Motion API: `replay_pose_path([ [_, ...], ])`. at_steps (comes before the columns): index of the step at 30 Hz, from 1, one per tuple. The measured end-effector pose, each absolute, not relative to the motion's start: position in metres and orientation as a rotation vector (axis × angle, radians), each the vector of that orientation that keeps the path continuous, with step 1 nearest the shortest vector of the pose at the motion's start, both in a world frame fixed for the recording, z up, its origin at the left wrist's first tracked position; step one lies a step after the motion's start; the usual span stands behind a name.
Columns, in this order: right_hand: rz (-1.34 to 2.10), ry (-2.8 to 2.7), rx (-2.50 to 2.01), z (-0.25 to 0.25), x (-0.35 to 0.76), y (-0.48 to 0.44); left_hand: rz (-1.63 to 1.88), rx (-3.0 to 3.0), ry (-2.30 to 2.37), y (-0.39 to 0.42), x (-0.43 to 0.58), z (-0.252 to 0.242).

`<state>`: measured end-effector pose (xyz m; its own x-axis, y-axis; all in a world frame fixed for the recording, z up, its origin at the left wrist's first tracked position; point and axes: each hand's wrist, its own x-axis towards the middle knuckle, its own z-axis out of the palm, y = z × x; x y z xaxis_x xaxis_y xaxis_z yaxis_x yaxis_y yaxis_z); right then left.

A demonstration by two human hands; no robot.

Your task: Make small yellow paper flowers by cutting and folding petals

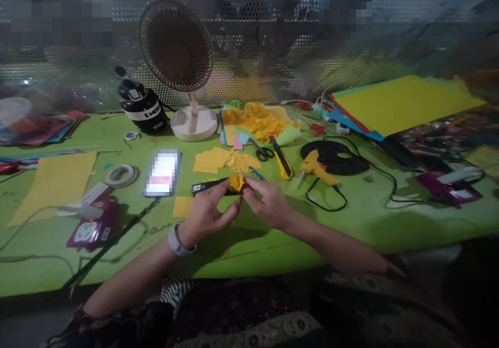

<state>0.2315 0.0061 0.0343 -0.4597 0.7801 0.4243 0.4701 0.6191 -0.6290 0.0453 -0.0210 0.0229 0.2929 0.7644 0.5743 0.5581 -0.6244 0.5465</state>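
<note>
As right hand pinches yellow paper flower left of glue gun, left hand touches it, thumb spread from fingers; on worktop, cutter and scissors also lie left of glue gun.

left hand: fingers point far-right, thumb apart | right hand: pinches, pointing left | forearms: slant inward

We cannot read the blurred screen of the phone, the left hand hides part of a black strip, and at the worktop's left edge the picture cuts off a clear tub.
</note>
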Motion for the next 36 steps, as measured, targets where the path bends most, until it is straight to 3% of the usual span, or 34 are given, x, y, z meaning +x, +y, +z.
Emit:
replay_pose_path([
  [5, 0.521, -2.100, -0.918, 0.033, 0.233, 0.011, 1.245, 2.324, 1.247, -0.020, 0.042, 0.025],
  [17, -0.145, -2.302, -0.807, 0.020, 0.220, 0.004, 1.374, 2.676, 1.374, -0.015, 0.045, 0.017],
  [30, -0.275, -2.359, -0.866, 0.004, 0.210, -0.017, 1.252, 2.955, 1.322, -0.031, 0.055, 0.018],
  [36, -0.033, -2.288, -0.796, 0.024, 0.220, -0.002, 1.341, 2.623, 1.435, -0.022, 0.049, 0.022],
])
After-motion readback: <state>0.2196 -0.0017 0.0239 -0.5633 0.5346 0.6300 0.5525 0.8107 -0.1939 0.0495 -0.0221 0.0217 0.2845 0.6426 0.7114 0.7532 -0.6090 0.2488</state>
